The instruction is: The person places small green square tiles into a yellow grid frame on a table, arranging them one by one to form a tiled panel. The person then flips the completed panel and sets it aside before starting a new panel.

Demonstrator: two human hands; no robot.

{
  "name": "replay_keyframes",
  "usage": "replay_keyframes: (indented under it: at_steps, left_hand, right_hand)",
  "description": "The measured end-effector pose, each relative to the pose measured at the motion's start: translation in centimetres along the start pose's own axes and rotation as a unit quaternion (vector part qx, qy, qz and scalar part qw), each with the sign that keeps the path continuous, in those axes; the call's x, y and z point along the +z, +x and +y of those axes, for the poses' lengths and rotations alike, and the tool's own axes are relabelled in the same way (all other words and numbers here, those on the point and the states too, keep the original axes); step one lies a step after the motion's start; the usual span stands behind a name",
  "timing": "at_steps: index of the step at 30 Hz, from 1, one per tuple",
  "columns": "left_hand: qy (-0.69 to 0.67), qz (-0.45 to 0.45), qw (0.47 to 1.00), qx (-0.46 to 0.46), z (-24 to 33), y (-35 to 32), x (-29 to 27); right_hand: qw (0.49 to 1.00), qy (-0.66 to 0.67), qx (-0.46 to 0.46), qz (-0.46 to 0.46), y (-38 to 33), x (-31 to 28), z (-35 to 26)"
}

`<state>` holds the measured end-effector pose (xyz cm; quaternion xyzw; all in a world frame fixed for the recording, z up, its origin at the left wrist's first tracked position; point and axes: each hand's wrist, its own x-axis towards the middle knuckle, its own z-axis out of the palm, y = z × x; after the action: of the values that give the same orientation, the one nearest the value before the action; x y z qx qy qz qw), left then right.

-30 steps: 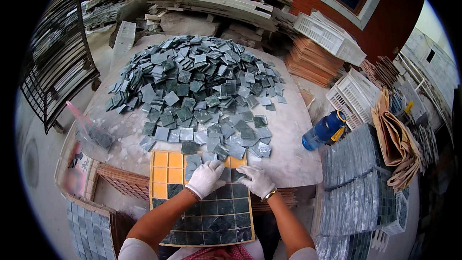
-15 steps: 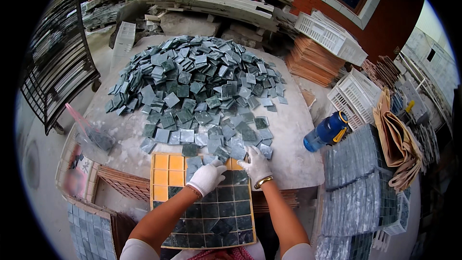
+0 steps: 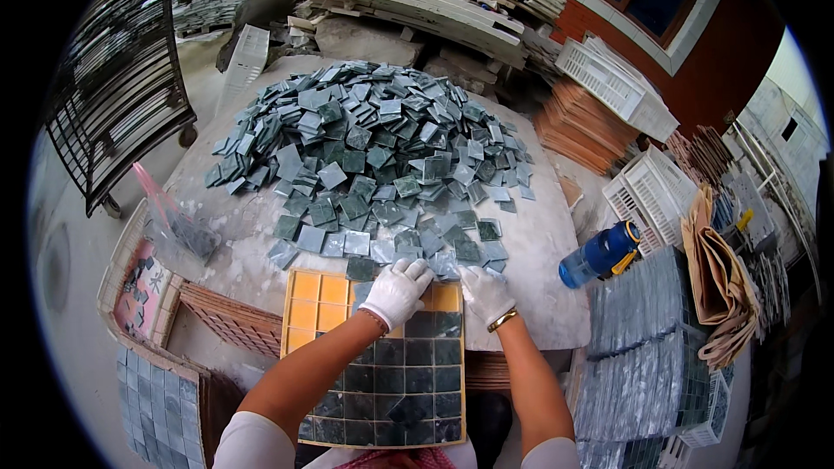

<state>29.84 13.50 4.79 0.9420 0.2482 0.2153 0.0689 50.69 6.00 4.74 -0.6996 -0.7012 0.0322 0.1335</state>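
Head view, clock centred on the tray: the tray (image 3: 304, 314) is lying at the near edge of the table (image 3: 543, 317), straight in front of the person. Dark tiles (image 3: 389, 380) are filling its rows at 6 o'clock, while yellow cells are showing bare toward 11 and, between the hands, near 1. The left hand (image 3: 398, 293) is resting over the tray's far part at 12, fingers bent and close together; whether they are pinching a tile cannot be told. The right hand (image 3: 488, 297) is sitting just off the tray's corner at 2, fingertips beside loose tiles, its grip likewise unclear. A pile (image 3: 373, 135) of tiles is spreading at 12.

The step in hand seems to be tile-setting, cell by cell, with the far rows remaining. The next move is probably calling for a single tile, squared to its cell and pressed flat without nudging its neighbours.

As for writing, no label or brand is reading clearly: the blue bottle (image 3: 599, 254) at 2 is showing no legible lettering, and the pink sheet (image 3: 130, 321) near 10 is bearing dark marks too small to make out.
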Motion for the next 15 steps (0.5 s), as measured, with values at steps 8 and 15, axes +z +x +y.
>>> replay_keyframes:
  at_steps: [8,15]
  left_hand:
    - [-0.001,-0.1,0.995,-0.032,-1.2,1.8,0.2]
    - [-0.061,-0.098,0.991,-0.074,-1.0,1.8,1.0]
  right_hand:
    - [0.98,0.195,0.043,0.008,0.6,0.5,0.6]
    - [0.991,0.136,0.001,0.002,0.3,1.9,0.2]
